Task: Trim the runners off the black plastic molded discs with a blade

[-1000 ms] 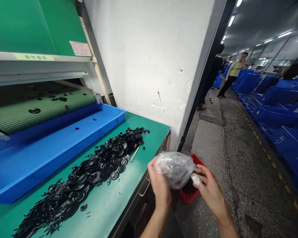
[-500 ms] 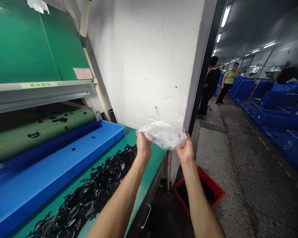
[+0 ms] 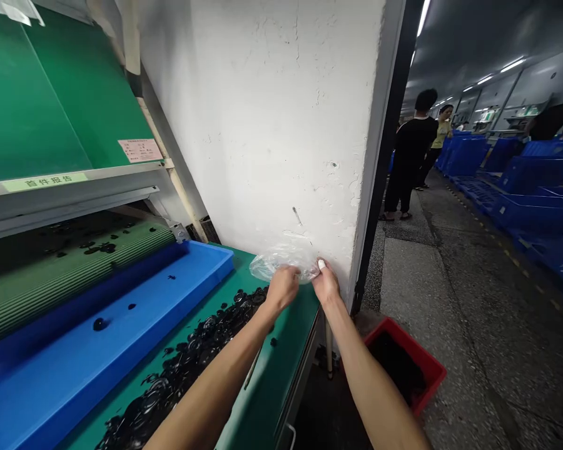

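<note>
A clear plastic bag [image 3: 267, 264], thin and crumpled, is held between my hands over the far end of the green tabletop [image 3: 288, 369], close to the white wall. My left hand [image 3: 284, 287] is closed on the near side of the bag, its fingertips partly hidden. At the bag's right end, my right hand [image 3: 326, 281] pinches the plastic, with a white covering on the thumb. Below and left of my hands, a long heap of black ring-shaped parts [image 3: 187, 369] lies along the tabletop, partly covered by my left forearm.
A blue tray [image 3: 122, 369] with a few black bits lies left of the heap, below a green conveyor belt [image 3: 75, 275]. On the floor at right stands a red bin [image 3: 434, 375] holding dark material. Beyond the wall are people [image 3: 413, 156] and blue crates [image 3: 535, 181].
Both hands have come closer together, and the bag has moved slightly down and left. Another black part lies in the blue tray. A person in black beyond the doorway shows more fully.
</note>
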`<state>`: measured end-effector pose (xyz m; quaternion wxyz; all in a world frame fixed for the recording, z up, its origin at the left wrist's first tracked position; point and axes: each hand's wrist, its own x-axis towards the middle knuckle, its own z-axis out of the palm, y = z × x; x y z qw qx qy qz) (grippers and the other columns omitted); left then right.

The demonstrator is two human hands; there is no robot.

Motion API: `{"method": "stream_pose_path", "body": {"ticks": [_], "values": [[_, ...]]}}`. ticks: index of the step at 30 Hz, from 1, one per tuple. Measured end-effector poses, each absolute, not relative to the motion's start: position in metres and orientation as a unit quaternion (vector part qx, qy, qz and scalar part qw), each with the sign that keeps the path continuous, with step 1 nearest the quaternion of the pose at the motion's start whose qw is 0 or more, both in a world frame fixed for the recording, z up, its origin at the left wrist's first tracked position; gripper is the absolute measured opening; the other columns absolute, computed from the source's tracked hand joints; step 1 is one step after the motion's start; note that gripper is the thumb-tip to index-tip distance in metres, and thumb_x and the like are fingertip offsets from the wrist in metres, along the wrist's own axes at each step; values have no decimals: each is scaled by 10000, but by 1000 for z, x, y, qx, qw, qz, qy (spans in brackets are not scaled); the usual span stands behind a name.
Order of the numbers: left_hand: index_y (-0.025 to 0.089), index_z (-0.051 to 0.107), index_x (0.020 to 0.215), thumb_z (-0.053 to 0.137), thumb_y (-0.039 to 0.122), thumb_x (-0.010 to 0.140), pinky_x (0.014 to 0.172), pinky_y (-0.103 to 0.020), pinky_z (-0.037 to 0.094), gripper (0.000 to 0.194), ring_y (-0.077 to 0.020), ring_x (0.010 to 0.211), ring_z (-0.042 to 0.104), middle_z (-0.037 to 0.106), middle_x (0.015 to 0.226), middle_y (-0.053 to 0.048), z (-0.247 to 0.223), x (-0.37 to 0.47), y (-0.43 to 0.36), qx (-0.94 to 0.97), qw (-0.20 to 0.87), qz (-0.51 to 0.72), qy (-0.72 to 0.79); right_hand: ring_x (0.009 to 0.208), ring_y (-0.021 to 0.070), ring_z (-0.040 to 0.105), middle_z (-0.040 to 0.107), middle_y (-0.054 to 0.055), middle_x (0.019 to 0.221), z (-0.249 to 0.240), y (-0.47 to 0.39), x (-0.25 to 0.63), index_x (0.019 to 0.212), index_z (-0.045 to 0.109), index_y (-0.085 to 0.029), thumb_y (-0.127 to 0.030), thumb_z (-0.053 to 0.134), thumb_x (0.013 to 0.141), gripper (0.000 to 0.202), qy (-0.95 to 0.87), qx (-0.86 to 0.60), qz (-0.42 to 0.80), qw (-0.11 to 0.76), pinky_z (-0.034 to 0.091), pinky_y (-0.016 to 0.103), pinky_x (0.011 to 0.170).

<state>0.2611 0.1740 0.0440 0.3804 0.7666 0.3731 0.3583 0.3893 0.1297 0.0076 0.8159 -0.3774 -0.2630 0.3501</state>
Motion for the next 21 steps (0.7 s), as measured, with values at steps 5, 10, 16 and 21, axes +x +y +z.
{"method": "stream_pose_path", "body": {"ticks": [5, 10, 16, 21], "values": [[181, 630, 1115, 597, 306, 928, 830, -410, 545, 227, -211, 955, 641, 644, 1140, -84, 24, 286, 198, 825, 332, 299, 346, 1120, 225, 539, 613, 65, 1132, 23, 87, 388, 1093, 650, -224, -112, 507, 838, 313, -447, -525, 176, 703, 444, 381, 975], [182, 623, 1131, 607, 307, 922, 811, -399, 552, 245, -214, 953, 643, 639, 1146, -87, 3, 284, 197, 856, 283, 264, 342, 1013, 180, 599, 675, 23, 1000, 46, 114, 382, 926, 706, -229, 25, 485, 757, 377, -633, -597, 141, 472, 449, 301, 941], [166, 583, 1220, 619, 299, 911, 926, -509, 497, 338, -276, 1116, 584, 573, 1287, -111, 7, 266, 206, 884, 191, 197, 380, 1170, 265, 530, 588, 86, 1238, 57, 169, 382, 1121, 618, -154, -224, 625, 889, 243, -640, -717, 63, 268, 397, 524, 1010], [183, 559, 1269, 629, 317, 902, 984, -553, 445, 397, -305, 1197, 532, 517, 1370, -119, 8, 266, 211, 902, 116, 112, 401, 1331, 334, 357, 348, 200, 1495, 69, 163, 382, 1416, 388, -149, -21, 439, 893, 541, -634, -738, -14, 230, 332, 548, 1036]]}}
